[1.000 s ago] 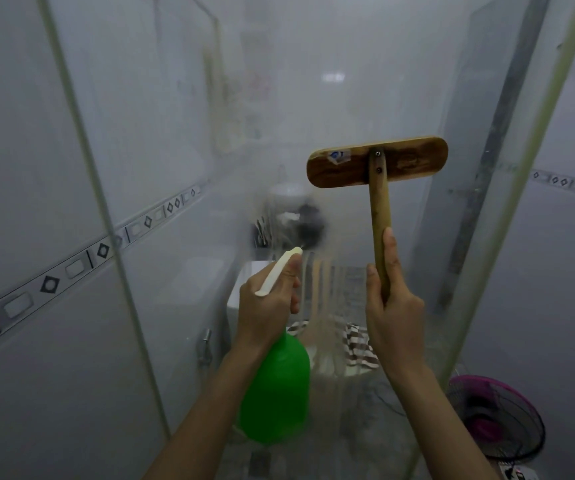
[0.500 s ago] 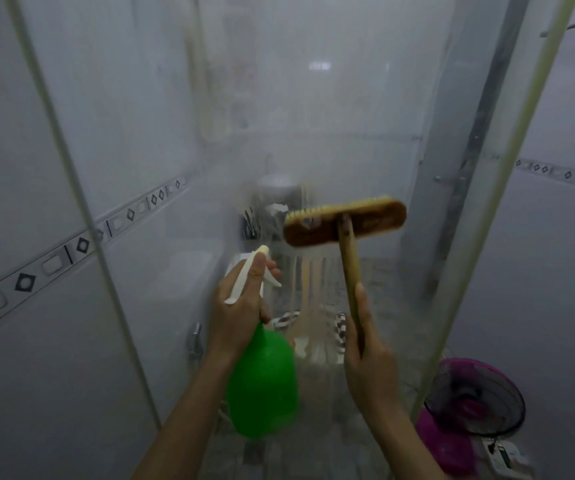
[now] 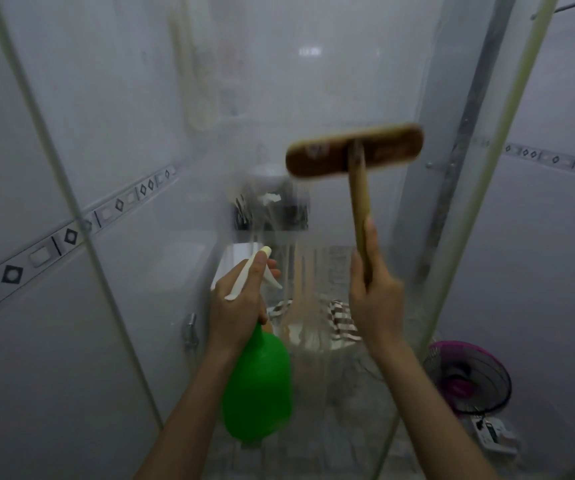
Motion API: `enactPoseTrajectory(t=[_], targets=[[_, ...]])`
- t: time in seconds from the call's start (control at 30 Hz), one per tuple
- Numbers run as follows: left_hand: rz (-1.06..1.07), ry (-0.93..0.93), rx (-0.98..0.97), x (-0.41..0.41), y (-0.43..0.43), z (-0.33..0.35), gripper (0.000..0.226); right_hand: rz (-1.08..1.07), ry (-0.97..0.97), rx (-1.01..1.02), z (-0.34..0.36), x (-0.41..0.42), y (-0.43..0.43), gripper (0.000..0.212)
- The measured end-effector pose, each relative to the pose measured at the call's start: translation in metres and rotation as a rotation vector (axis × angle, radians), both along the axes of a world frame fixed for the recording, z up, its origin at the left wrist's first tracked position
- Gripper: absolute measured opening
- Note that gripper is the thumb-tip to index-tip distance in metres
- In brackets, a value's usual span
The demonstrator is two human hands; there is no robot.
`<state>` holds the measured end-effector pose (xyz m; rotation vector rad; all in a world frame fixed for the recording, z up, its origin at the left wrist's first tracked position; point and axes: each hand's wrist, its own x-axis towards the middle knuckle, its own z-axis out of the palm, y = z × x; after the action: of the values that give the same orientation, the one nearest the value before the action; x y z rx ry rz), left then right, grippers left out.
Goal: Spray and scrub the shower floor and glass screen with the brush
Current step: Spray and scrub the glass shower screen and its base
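Observation:
My right hand [image 3: 374, 296] grips the wooden handle of a scrubbing brush [image 3: 355, 155], whose brown head lies flat against the misted glass screen [image 3: 314, 98] at about mid-height, blurred by motion. My left hand [image 3: 241, 306] is wrapped around the neck of a green spray bottle [image 3: 258, 386] with a white nozzle, held low in front of the glass, left of the brush. Wet streaks run down the glass below the brush head.
Tiled walls with a diamond-pattern border stand on both sides. Through the glass I see a white toilet [image 3: 234, 268], a dark container [image 3: 272, 209] and a striped cloth [image 3: 341, 320]. A pink fan [image 3: 466, 379] sits on the floor at lower right.
The brush came down the glass half a second ago and has now risen again and shifted right. The spray bottle has stayed low in my left hand.

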<state>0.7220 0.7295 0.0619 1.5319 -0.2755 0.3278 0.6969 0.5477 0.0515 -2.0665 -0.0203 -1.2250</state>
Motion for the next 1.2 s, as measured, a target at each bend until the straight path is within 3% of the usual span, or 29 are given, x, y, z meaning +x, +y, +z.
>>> enactPoseTrajectory(t=[0.07, 0.13, 0.27, 0.33, 0.43, 0.57, 0.63, 0.73, 0.8, 0.97, 1.2], targets=[[-0.015, -0.012, 0.005, -0.003, -0.002, 0.003, 0.05, -0.026, -0.112, 0.026, 0.037, 0.015, -0.01, 0.054], [-0.024, -0.017, -0.002, -0.004, -0.003, 0.006, 0.048, -0.068, -0.116, 0.027, 0.022, 0.013, -0.014, 0.055], [-0.02, -0.029, -0.014, -0.002, 0.001, 0.001, 0.039, -0.12, 0.142, 0.092, -0.106, -0.037, -0.015, 0.072], [-0.028, -0.023, -0.019, -0.003, 0.001, -0.003, 0.042, -0.089, 0.243, 0.15, -0.123, -0.052, -0.014, 0.075], [-0.028, 0.021, -0.008, -0.005, -0.004, -0.01, 0.044, -0.123, 0.106, 0.052, -0.076, -0.029, -0.024, 0.059], [-0.004, 0.089, -0.03, -0.005, -0.006, -0.023, 0.027, -0.107, -0.025, -0.013, -0.02, -0.002, -0.032, 0.048], [0.012, 0.101, -0.019, -0.007, -0.003, -0.031, 0.028, -0.125, 0.059, -0.061, -0.058, -0.017, -0.034, 0.048], [0.043, 0.104, -0.006, -0.011, 0.003, -0.045, 0.035, -0.093, 0.332, -0.077, -0.137, -0.063, -0.037, 0.053], [0.061, 0.12, -0.01, -0.014, 0.007, -0.052, 0.037, -0.036, 0.436, -0.162, -0.154, -0.073, -0.036, 0.059], [0.095, 0.161, 0.024, -0.025, 0.016, -0.061, 0.035, -0.163, 0.238, -0.441, -0.11, -0.022, -0.027, 0.051], [0.137, 0.116, 0.002, -0.036, 0.041, -0.064, 0.033, -0.151, 0.452, -0.476, -0.164, -0.072, -0.055, 0.065]])
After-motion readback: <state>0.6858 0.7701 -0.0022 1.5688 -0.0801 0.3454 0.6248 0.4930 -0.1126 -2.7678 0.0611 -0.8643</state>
